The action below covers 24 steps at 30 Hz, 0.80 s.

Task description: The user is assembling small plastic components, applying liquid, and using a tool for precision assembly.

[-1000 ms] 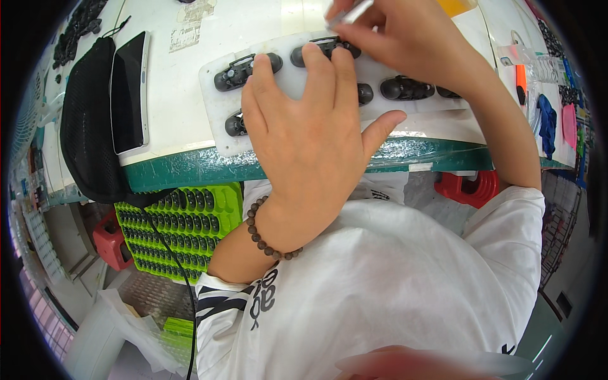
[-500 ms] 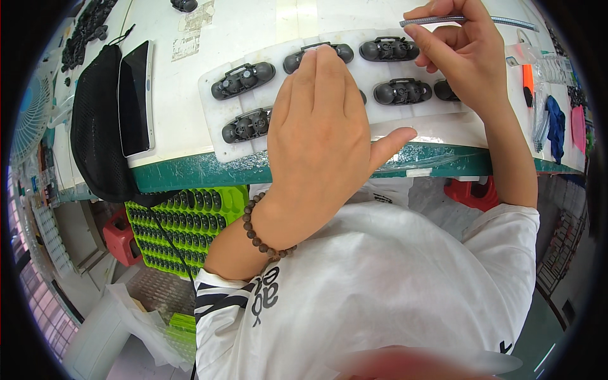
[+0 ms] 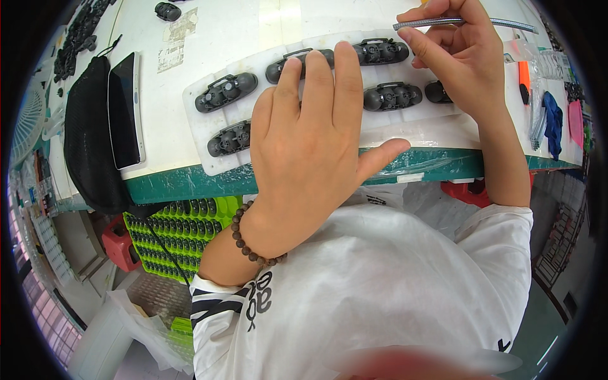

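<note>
My left hand lies flat, fingers together, on a white plastic tray that holds several dark oval parts in moulded pockets. The hand covers the middle pockets. My right hand is above the tray's right end, fingers closed around a thin grey metal tool that lies level across the top of the hand. More dark parts sit between the two hands. A bead bracelet is on my left wrist.
A phone rests on a black pouch at the table's left. The table's green front edge runs below the tray. A green crate of dark parts stands under the table. Coloured small items lie at the right.
My right hand with the thin tool has moved right, off the tray's top row. The left hand stays flat on the tray. The view has shifted so the table sits lower.
</note>
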Available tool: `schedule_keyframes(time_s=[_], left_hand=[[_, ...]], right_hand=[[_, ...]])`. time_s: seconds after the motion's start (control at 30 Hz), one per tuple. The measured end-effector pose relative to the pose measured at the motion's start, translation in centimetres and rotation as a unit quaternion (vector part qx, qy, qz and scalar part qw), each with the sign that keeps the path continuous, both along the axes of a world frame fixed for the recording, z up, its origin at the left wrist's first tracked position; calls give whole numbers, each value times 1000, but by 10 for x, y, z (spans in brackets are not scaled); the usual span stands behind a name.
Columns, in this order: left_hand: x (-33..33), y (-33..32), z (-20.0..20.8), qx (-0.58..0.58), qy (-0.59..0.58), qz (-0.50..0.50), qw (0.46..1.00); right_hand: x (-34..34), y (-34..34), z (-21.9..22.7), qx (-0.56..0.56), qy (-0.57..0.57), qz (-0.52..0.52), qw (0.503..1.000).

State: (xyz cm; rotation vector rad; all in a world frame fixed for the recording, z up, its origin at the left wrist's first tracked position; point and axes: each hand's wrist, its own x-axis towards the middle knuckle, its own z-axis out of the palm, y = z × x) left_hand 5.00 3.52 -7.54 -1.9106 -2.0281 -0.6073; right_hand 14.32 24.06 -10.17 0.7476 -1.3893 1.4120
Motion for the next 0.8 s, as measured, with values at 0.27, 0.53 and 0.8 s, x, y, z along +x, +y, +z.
schedule_keyframes(time_s=[0.27, 0.53, 0.8], left_hand=[[8, 2, -1, -10, 9, 28, 1000], [11, 5, -6, -8, 6, 45, 999], [13, 7, -10, -10, 15, 62, 998]], right_hand=[[32, -54, 78, 50, -590, -317, 741], [24, -40, 77, 326, -589, -301, 675], [9, -38, 84, 317, -624, -257, 666]])
